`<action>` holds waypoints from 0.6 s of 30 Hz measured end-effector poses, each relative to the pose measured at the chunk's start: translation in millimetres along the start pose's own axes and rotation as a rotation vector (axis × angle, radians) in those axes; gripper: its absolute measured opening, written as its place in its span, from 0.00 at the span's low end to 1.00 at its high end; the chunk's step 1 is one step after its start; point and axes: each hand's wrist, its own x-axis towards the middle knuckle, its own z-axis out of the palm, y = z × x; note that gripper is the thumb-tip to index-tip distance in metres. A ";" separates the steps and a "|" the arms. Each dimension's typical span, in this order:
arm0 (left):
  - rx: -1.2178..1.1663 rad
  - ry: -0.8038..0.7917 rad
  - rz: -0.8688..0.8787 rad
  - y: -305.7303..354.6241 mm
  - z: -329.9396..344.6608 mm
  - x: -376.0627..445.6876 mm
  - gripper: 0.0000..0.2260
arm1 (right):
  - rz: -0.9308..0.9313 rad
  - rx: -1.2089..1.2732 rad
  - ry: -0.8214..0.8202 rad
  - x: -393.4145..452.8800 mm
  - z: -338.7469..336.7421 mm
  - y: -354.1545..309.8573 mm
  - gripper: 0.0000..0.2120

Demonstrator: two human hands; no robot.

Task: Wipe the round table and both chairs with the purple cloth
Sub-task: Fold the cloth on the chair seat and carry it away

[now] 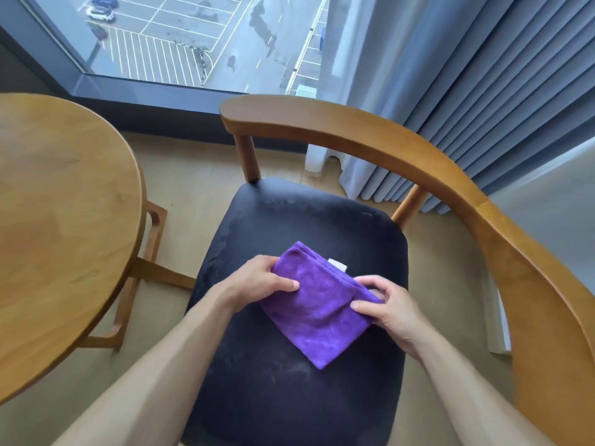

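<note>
Head view, from the left: the round wooden table (61, 201) fills the left side, its curved edge bulging toward the chair and cut off by the frame at the left and bottom. Under that edge a bent wooden leg frame (151, 239) juts out, and a strip of pale floor (190, 185) separates the table's rim from the chair seat; the strip narrows toward the bottom of the picture.

The left hand (257, 281) grips the upper left edge of the folded purple cloth (318, 304), fingers curled over it with the thumb on top. The cloth hangs just above or on the black padded seat (289, 397); I cannot tell whether it touches. It sits over the seat's middle, one corner pointing down toward the front edge, a small white label (337, 264) showing at its upper fold. The seat's surface shows faint pale smudges.

The right hand (389, 309) pinches the cloth's right corner between thumb and curled fingers.

The chair's curved wooden armrest (418, 162) wraps from behind the seat round the right side, closing that flank. Beyond it hang grey-blue pleated curtains (502, 91), and behind the chair a window (193, 40) reaches nearly to the floor.
</note>
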 end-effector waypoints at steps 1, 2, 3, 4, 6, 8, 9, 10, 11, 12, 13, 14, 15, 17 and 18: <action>-0.121 0.011 0.041 -7.6 -3.5 -7.3 0.09 | 0.013 0.030 -0.037 9.0 -2.0 -5.8 0.21; -0.195 0.047 0.067 -14.8 -3.6 -11.4 0.10 | 0.013 0.026 -0.031 20.2 -1.4 -10.2 0.22; -0.222 0.132 0.062 -19.8 -2.2 -12.0 0.09 | 0.014 -0.013 0.027 32.7 2.0 -13.7 0.22; -0.208 0.261 0.013 -22.9 -1.0 -8.7 0.09 | 0.029 -0.073 0.130 44.9 7.9 -17.3 0.22; -0.186 0.502 -0.138 -29.0 1.7 4.1 0.14 | 0.115 -0.241 0.393 66.6 20.3 -20.2 0.20; -0.187 0.562 -0.212 -27.4 4.3 13.9 0.20 | 0.205 -0.375 0.563 76.9 32.6 -22.9 0.21; -0.207 0.580 -0.250 -25.7 3.7 18.5 0.20 | 0.248 -0.389 0.601 78.0 37.3 -23.5 0.22; -0.234 0.606 -0.294 -23.0 2.5 20.3 0.23 | 0.287 -0.376 0.616 76.6 40.9 -22.1 0.24; -0.252 0.610 -0.337 -22.2 1.8 20.2 0.30 | 0.320 -0.344 0.610 72.9 42.8 -17.5 0.25; -0.269 0.591 -0.370 -19.0 1.8 19.2 0.36 | 0.350 -0.282 0.593 67.4 44.2 -10.9 0.24; -0.256 0.566 -0.387 -16.3 3.1 19.0 0.38 | 0.380 -0.209 0.569 59.8 46.0 -2.6 0.23; -0.240 0.517 -0.409 -11.7 3.3 18.3 0.38 | 0.398 -0.153 0.542 53.4 48.8 3.6 0.23; -0.230 0.446 -0.431 -7.9 3.7 19.1 0.37 | 0.407 -0.134 0.521 49.9 50.9 8.5 0.22; -0.232 0.327 -0.430 -2.1 8.9 20.8 0.29 | 0.407 -0.127 0.497 48.5 52.1 12.7 0.20; -0.250 0.287 -0.416 -1.4 11.7 21.8 0.24 | 0.409 -0.103 0.469 49.2 54.4 12.2 0.19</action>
